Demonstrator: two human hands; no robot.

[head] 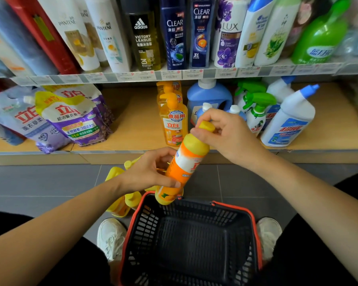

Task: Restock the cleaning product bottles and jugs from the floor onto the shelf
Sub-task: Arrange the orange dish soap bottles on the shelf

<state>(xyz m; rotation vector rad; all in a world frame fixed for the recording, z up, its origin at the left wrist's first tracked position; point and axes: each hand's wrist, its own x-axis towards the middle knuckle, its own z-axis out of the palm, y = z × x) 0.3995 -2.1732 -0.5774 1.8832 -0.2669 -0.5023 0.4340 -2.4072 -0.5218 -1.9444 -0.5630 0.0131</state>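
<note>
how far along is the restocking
Partly done. A row of orange soap bottles already stands on the lower shelf, next to a blue jug. In hand: the left hand grips another orange bottle by its body while the right hand pinches its yellow cap, above the basket. Left: a few yellow-capped bottles on the floor beside it.

An orange bottle tilts over the far left corner of the black basket, base low, top leaning right. The left grip wraps the bottle's middle; the right grip pinches its yellow cap. Left of the basket, more yellow-topped bottles sit on the floor. Beyond the basket, the low shelf carries pump bottles, a blue jug, green spray bottles and purple pouches.
</note>
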